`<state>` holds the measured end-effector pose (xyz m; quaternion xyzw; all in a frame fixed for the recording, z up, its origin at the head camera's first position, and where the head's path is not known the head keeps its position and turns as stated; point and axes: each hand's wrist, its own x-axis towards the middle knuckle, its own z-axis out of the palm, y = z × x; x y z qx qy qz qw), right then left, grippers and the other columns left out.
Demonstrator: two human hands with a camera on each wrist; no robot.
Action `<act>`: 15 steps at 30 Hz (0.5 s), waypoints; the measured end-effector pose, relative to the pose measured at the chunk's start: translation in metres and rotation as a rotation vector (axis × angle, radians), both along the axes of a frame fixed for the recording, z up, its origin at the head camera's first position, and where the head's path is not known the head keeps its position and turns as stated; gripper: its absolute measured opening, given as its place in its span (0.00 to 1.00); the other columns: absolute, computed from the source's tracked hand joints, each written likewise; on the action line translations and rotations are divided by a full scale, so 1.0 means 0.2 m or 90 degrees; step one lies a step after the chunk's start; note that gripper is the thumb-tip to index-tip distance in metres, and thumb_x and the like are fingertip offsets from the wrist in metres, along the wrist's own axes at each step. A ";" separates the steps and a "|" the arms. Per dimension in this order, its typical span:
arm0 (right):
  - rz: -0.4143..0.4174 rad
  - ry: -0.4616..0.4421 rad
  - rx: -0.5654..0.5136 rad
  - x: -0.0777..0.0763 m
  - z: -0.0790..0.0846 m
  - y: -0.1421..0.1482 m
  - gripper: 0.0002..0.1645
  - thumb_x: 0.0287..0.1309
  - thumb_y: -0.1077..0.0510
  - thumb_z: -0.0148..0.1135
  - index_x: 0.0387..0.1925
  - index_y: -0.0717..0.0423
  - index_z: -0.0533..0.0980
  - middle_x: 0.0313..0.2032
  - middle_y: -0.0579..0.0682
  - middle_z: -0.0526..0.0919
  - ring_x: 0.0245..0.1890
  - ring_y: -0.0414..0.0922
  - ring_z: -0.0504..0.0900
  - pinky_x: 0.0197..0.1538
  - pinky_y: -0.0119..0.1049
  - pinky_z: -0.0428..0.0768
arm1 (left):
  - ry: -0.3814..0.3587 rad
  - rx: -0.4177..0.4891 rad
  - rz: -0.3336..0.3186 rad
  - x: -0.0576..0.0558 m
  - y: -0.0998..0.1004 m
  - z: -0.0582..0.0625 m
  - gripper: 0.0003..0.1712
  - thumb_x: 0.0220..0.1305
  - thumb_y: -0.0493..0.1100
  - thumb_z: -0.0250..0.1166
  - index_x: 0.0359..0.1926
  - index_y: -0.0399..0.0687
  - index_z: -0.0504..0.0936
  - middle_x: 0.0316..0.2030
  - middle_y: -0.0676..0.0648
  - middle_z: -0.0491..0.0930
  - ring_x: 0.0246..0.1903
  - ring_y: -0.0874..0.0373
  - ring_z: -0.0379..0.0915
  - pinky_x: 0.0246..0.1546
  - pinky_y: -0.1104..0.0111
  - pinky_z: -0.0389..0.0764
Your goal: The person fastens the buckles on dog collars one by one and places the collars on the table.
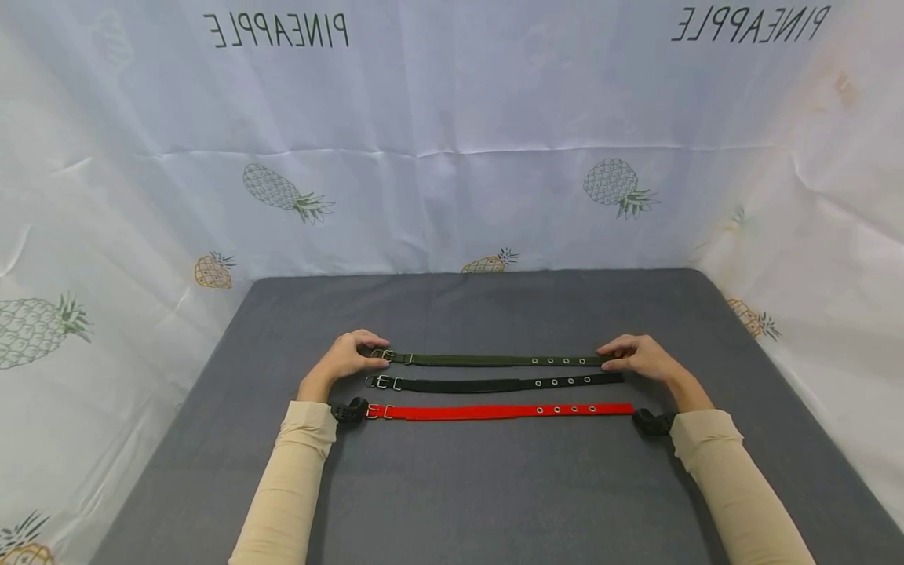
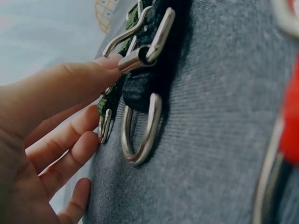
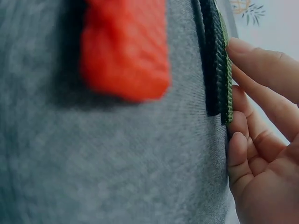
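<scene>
Three pet collars lie flat in parallel rows on a grey cloth. Farthest back is the green collar (image 1: 469, 361), then the black collar (image 1: 466, 386), and nearest is the red collar (image 1: 459, 413). My left hand (image 1: 346, 355) pinches the buckle end of the green collar between thumb and fingers. At the opposite end, my right hand (image 1: 644, 359) holds the green tip between thumb and fingers. In the left wrist view, the thumb overlaps the metal buckle (image 2: 161, 35) of the black collar. The red tip (image 3: 124, 60) lies apart from the right hand.
A grey-covered table (image 1: 494, 494) holds the collars. A white curtain (image 1: 452, 94) with pineapple prints rises behind it and on both sides. Black wrist mounts (image 1: 351, 410) sit at both cuffs, close to the ends of the red collar.
</scene>
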<state>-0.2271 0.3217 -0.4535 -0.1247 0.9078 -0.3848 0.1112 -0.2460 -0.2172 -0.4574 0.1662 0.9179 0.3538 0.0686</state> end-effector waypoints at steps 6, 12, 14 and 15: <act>0.010 0.037 0.021 0.00 -0.01 0.00 0.17 0.54 0.61 0.68 0.44 0.66 0.82 0.43 0.64 0.82 0.27 0.30 0.70 0.30 0.29 0.74 | 0.006 -0.024 -0.001 -0.01 0.02 0.00 0.18 0.54 0.42 0.73 0.46 0.41 0.86 0.47 0.38 0.79 0.44 0.47 0.73 0.47 0.56 0.76; 0.023 0.074 0.043 0.00 -0.02 -0.01 0.12 0.55 0.62 0.67 0.41 0.66 0.82 0.38 0.62 0.82 0.26 0.29 0.69 0.29 0.29 0.73 | 0.037 -0.043 -0.003 -0.02 0.04 0.01 0.13 0.53 0.42 0.73 0.39 0.41 0.88 0.39 0.40 0.81 0.34 0.57 0.69 0.36 0.68 0.71; 0.014 0.070 0.044 0.00 -0.01 -0.01 0.12 0.56 0.62 0.67 0.41 0.65 0.82 0.37 0.61 0.82 0.26 0.29 0.70 0.29 0.29 0.73 | 0.044 -0.049 -0.008 -0.02 0.04 0.01 0.12 0.53 0.42 0.73 0.38 0.41 0.88 0.37 0.41 0.81 0.33 0.58 0.69 0.35 0.70 0.71; 0.009 0.067 0.043 0.00 0.00 -0.01 0.13 0.56 0.61 0.67 0.41 0.65 0.82 0.37 0.60 0.82 0.26 0.29 0.70 0.29 0.29 0.73 | 0.046 -0.051 -0.011 -0.02 0.03 0.01 0.12 0.53 0.42 0.73 0.38 0.41 0.88 0.37 0.41 0.82 0.33 0.59 0.69 0.35 0.70 0.70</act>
